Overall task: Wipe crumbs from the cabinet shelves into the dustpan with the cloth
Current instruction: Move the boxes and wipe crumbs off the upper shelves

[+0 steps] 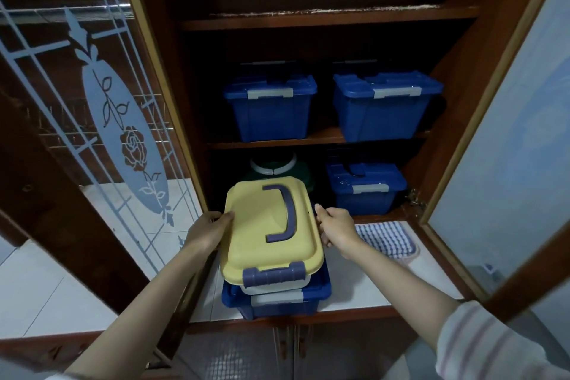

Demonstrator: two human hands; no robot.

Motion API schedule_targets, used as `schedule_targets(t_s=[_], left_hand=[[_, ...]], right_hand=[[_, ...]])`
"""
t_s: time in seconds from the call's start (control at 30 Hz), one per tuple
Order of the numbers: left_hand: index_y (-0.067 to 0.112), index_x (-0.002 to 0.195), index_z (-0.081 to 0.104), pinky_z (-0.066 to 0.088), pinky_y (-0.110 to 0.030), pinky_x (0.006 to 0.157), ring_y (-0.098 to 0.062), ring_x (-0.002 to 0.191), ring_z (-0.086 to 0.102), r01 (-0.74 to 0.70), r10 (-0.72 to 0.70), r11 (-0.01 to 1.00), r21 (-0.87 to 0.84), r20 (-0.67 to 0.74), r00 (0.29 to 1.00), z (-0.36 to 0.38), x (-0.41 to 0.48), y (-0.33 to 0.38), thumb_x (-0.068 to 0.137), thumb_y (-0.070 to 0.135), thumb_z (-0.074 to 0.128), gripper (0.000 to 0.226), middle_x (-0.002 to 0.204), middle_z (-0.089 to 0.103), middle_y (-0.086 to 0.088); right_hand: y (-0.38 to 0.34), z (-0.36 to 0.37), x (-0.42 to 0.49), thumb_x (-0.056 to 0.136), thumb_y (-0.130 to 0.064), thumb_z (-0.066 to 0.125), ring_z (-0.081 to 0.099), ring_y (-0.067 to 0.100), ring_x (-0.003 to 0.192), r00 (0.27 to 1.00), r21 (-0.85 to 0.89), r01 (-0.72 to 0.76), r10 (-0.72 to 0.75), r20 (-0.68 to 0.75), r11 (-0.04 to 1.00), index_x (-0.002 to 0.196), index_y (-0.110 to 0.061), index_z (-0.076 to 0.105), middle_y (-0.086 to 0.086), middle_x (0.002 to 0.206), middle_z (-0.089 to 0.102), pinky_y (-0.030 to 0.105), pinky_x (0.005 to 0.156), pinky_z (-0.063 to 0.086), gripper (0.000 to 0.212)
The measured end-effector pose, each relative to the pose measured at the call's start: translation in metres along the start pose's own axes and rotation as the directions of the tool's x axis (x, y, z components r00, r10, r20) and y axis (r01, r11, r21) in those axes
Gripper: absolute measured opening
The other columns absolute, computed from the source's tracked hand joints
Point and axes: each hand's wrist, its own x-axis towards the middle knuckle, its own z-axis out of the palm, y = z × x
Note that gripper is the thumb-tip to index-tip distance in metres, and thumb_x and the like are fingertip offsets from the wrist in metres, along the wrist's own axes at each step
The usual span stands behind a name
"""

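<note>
Two-handed grip on box [253, 225] — left hand [209, 231] clasping its left edge, right hand [336, 230] its right; perched askew on near bin [277, 302], liable to slide if released carelessly; cloth [384, 237] untouched at right — apparently lying on dustpan [415, 253].

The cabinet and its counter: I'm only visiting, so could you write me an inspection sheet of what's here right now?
Surface: white tiled counter; pale crumbs line the front edge of the top shelf.
Job's things: checked cloth lies in a pinkish tray, likely the dustpan, at the counter's right.
Clutter: yellow-lidded box over a bottom blue box on the counter; middle shelf holds a left blue box and a right blue box; lower shelf holds a third blue box and a green container.
Hands: left hand and right hand grip the yellow-lidded box's sides.
Cables: nothing seen.
Surroundings: left door with a frosted rose and right door, both open.
</note>
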Motion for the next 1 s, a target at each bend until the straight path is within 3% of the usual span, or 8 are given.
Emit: schedule_targets(t_s=[0.1,0.23,0.37,0.57,0.67,0.8,0.87,1.0], left_hand=[[0.012,0.131,0.048,0.041,-0.033,0.094,-0.026,0.114,0.053,-0.121,0.120,0.993,-0.005,-0.133,0.984,-0.001,-0.008,0.019,0.092,0.035,0.055,0.046,0.123,0.058,-0.009],[0.013,0.119,0.058,0.043,-0.029,0.081,-0.015,0.099,0.055,-0.403,0.390,0.915,-0.011,-0.230,0.892,0.007,-0.031,0.055,0.092,0.031,0.055,0.032,0.111,0.058,0.000],[0.015,0.111,0.060,0.039,-0.020,0.078,-0.004,0.091,0.053,-0.575,0.578,0.816,0.066,-0.149,0.802,0.039,-0.049,0.077,0.090,0.026,0.058,0.023,0.110,0.056,0.004],[0.011,0.110,0.062,0.035,-0.021,0.078,-0.010,0.097,0.052,-0.686,0.689,0.706,0.177,0.054,0.723,0.108,-0.060,0.091,0.090,0.021,0.058,0.023,0.108,0.051,0.002],[0.010,0.102,0.065,0.037,-0.013,0.073,-0.006,0.085,0.054,-0.697,0.692,0.715,0.055,0.082,0.717,0.147,-0.068,0.094,0.090,0.013,0.057,0.015,0.099,0.055,0.002],[0.012,0.095,0.066,0.040,-0.002,0.065,-0.005,0.081,0.058,-0.592,0.598,0.801,-0.094,0.192,0.778,0.206,-0.079,0.084,0.090,0.007,0.054,0.014,0.098,0.065,-0.003],[0.012,0.098,0.067,0.038,-0.005,0.064,-0.009,0.086,0.058,-0.488,0.482,0.871,-0.056,0.287,0.828,0.240,-0.081,0.070,0.092,0.010,0.053,0.016,0.103,0.066,-0.002],[0.011,0.107,0.068,0.041,-0.017,0.081,-0.019,0.101,0.061,-0.282,0.210,0.947,0.154,0.367,0.906,0.292,-0.073,0.026,0.094,0.014,0.049,0.024,0.111,0.067,-0.004]], right_hand=[[-0.002,-0.010,0.000,0.099,-0.031,0.044,0.041,0.013,0.043,1.000,0.011,-0.008,0.008,0.008,1.000,0.082,-0.007,0.054,0.004,0.062,0.050,0.019,0.037,0.032,0.031],[0.005,-0.031,0.001,0.099,-0.031,0.045,0.042,0.013,0.043,0.999,0.019,-0.034,0.034,0.009,0.999,0.085,-0.010,0.055,0.004,0.063,0.054,0.020,0.040,0.033,0.027],[0.021,-0.062,0.004,0.098,-0.031,0.046,0.041,0.013,0.042,0.995,0.044,-0.070,0.073,-0.068,0.997,0.078,-0.012,0.054,0.004,0.061,0.053,0.022,0.042,0.033,0.028],[0.058,-0.115,-0.003,0.098,-0.024,0.047,0.040,0.008,0.032,0.963,0.095,-0.164,0.181,-0.198,0.982,0.082,-0.009,0.053,0.005,0.058,0.052,0.017,0.034,0.030,0.023],[0.081,-0.139,-0.010,0.099,-0.018,0.046,0.038,0.010,0.032,0.937,0.138,-0.214,0.243,-0.251,0.967,0.080,-0.006,0.051,0.008,0.058,0.050,0.015,0.033,0.028,0.023],[0.105,-0.157,-0.015,0.095,-0.012,0.049,0.044,0.016,0.045,0.914,0.108,-0.263,0.283,-0.292,0.959,0.087,-0.007,0.057,0.008,0.065,0.054,0.018,0.036,0.033,0.012],[0.119,-0.160,-0.011,0.094,-0.015,0.050,0.048,0.016,0.050,0.920,0.018,-0.283,0.276,-0.278,0.959,0.090,-0.007,0.062,0.008,0.075,0.059,0.021,0.040,0.036,0.015],[0.144,-0.165,0.011,0.093,-0.014,0.052,0.050,0.008,0.057,0.940,-0.175,-0.294,0.251,-0.229,0.940,0.101,-0.006,0.070,0.003,0.082,0.060,0.014,0.045,0.040,0.021]])
